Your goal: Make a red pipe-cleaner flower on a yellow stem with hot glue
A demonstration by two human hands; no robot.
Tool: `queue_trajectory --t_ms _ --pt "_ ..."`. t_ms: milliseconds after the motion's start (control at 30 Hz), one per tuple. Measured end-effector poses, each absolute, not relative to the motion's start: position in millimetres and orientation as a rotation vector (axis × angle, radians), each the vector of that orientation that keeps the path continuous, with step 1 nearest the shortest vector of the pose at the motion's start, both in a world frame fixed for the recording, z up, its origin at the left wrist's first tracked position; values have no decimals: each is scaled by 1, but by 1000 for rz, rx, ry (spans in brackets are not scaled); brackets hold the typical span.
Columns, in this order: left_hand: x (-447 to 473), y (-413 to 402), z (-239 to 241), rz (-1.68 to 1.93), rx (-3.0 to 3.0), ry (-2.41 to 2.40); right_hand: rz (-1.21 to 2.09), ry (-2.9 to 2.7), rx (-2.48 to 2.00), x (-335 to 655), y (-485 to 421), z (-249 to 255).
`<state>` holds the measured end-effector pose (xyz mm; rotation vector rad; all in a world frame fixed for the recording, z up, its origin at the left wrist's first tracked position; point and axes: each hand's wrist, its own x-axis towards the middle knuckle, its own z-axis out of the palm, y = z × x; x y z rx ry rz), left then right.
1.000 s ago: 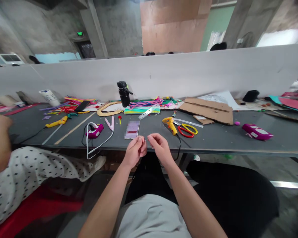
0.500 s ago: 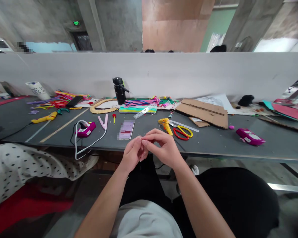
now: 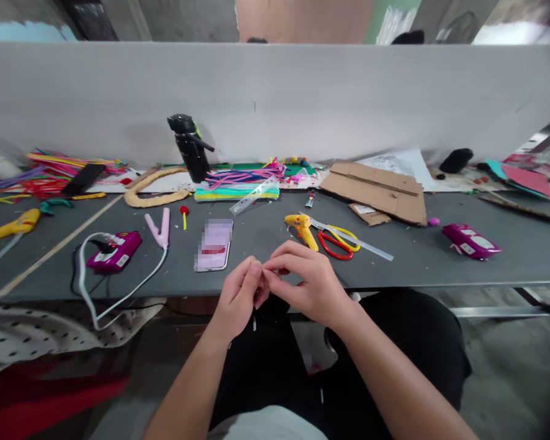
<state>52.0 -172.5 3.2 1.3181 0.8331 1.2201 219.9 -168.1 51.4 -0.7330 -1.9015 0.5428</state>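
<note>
Left hand (image 3: 238, 296) and right hand (image 3: 314, 281) are now meeting at the fingertips

The pale partition (image 3: 275, 104) is filling more of the upper view than a second ago, since the camera is tipping further down; the green sign beyond it is no longer showing. Below, the grey table (image 3: 407, 269) is carrying much the same spread as before. Flattened cardboard (image 3: 376, 190) is lying towards the back, and a black flask (image 3: 190, 150) is standing left of it.

A second ago a small gap was parting the two hands; now they are touching, just off the table's near edge. The left is curling its fingers inward, thumb pressing against the index finger. The right is arching its fingers loosely, bringing thumb and index finger together at the left's tips. Whatever they may be holding is hiding between those tips (I cannot tell whether anything is there).

A purple power block (image 3: 114, 253) is sitting well to the left. The phone (image 3: 214, 244) is lying just beyond the left hand; scissors (image 3: 337, 255) and a yellow glue gun (image 3: 304, 231) are resting beyond the right. A red-topped stick (image 3: 184, 211) is lying behind the phone. Smallest, a pale sliver (image 3: 254, 322) is showing directly beneath the left hand.
</note>
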Motion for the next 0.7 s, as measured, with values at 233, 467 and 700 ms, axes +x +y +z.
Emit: queue_trajectory --t_ms 233,467,700 --pt "59 -129 -19 1096 1134 760 412 -1898 -860 222 -131 33" --pt "71 -105 -24 1019 1026 661 551 -1866 -961 234 -115 33" --pt "75 -108 -35 1055 1102 772 755 -1849 -900 239 -116 25"
